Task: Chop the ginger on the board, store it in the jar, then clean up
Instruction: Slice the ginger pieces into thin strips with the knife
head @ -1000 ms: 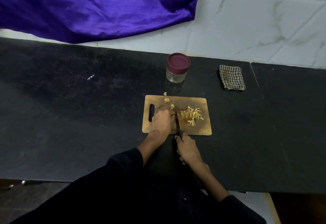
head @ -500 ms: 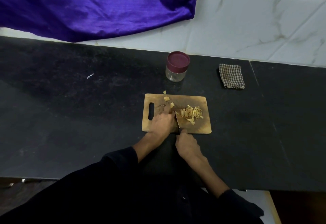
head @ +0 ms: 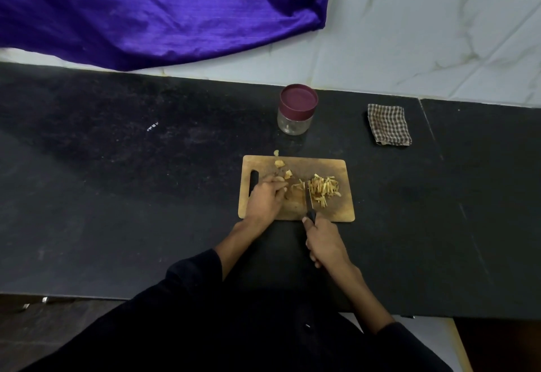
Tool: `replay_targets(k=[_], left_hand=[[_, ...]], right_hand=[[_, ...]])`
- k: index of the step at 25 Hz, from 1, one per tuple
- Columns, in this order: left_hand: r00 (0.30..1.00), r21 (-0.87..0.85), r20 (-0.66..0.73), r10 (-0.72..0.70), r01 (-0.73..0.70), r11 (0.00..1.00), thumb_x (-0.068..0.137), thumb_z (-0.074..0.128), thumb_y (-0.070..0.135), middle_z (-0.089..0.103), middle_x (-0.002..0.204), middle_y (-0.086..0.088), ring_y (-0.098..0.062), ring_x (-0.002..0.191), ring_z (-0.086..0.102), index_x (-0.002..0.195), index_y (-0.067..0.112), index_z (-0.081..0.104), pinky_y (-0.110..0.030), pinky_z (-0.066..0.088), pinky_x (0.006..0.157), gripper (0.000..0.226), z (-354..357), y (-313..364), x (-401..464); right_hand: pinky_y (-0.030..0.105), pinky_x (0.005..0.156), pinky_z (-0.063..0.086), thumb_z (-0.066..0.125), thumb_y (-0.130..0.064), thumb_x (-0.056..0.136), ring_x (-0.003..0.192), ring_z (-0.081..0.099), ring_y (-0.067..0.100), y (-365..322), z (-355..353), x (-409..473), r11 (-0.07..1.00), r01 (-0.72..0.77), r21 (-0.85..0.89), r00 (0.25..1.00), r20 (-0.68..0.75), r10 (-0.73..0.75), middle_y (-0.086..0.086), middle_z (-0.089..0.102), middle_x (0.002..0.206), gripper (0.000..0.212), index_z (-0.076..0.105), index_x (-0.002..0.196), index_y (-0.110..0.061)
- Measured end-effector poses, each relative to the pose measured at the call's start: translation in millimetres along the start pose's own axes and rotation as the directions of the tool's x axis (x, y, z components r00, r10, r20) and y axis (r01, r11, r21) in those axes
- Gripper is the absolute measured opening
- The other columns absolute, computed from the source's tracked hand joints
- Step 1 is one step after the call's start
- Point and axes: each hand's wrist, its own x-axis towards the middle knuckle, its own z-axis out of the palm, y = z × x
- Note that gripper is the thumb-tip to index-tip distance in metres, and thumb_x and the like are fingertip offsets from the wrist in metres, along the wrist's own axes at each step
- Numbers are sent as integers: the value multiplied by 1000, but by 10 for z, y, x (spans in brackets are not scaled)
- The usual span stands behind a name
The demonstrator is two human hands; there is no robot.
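Right now the chopping is under way on the board (head: 322, 213), which lies on the dark counter (head: 146, 196) in front of the person. The right hand (head: 325, 244) is wrapped round the handle of the knife (head: 309, 200), whose blade points away across the board. The left hand (head: 265, 199) rests with curled fingers near the board's slot, apparently pinning a piece of ginger (head: 297, 187) just left of the blade, though whether it truly grips that piece is hard to tell. A heap of cut strips (head: 323, 190) lies touching the blade's right side, and a few scraps (head: 281, 166) sit toward the far left corner. The jar (head: 296, 111), lid on, stands beyond the board; a checked cloth (head: 388, 125) lies well to its right. To chop well, the left fingertips should probably stay tucked back from the edge, the blade should come down close beside them, and the cut strips should be kept aside. A slip toward the fingers is the likely risk.
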Motion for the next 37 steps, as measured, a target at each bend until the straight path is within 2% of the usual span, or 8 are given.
replay_targets(k=[4,7,9,17,25,29,32,37], left_hand=[[999,-20,-17,-39,39,999,93,56,6,60,125,-6,-16,116,55,111,7,70,-11,34,98,23,-27,13,-12],[1000,33,1,-18,18,999,93,55,6,55,128,-6,-17,117,54,116,10,68,-24,40,103,27,-22,72,-69],[999,91,32,-12,9,996,94,52,10,50,129,-5,-19,113,55,122,16,65,-33,45,100,31,-22,125,-102],[989,311,106,-103,65,948,95,47,11,42,134,-7,-30,102,59,127,23,60,-39,50,87,37,-50,306,-120],[984,420,118,-133,72,905,96,41,7,56,123,-9,-29,99,63,127,23,59,-38,52,83,39,-11,330,-97],[990,277,114,-86,51,959,93,45,4,45,136,-7,-27,109,58,131,24,57,-38,49,94,44,9,194,-89],[999,88,15,-32,30,996,87,45,-5,53,130,-8,-23,116,55,123,13,64,-31,43,103,44,-21,111,-57],[995,-15,-82,-57,56,998,85,46,-11,59,125,-9,-19,114,57,111,7,70,-8,34,94,39,-100,129,-88]], right_hand=[[25,37,43,38,-34,106,48,56,16,-9,39,-8,998,33,-62,998,51,-30,13,63,89,26,48,115,-11],[39,62,59,39,-36,105,73,65,23,-38,106,45,977,53,-206,999,22,-50,13,65,101,28,48,114,-11],[48,77,59,40,-36,104,88,68,29,-55,105,76,961,72,-268,997,-10,-78,12,63,101,27,48,113,-12],[50,80,57,40,-31,105,91,67,30,-107,109,148,943,69,-325,997,-2,-73,12,63,102,26,51,114,-10],[50,75,59,37,-33,105,87,68,31,-43,117,153,963,-9,-269,999,-41,-2,11,60,98,24,45,112,-12],[43,62,61,37,-34,105,72,69,26,-23,59,101,973,22,-228,999,-19,-27,11,63,92,20,43,107,-15],[40,57,60,38,-34,105,70,69,27,-49,43,63,977,56,-207,998,-11,-60,13,65,92,23,47,111,-14],[48,78,59,39,-33,105,90,69,31,-73,162,6,959,104,-265,994,61,-91,13,66,101,24,48,115,-13]])
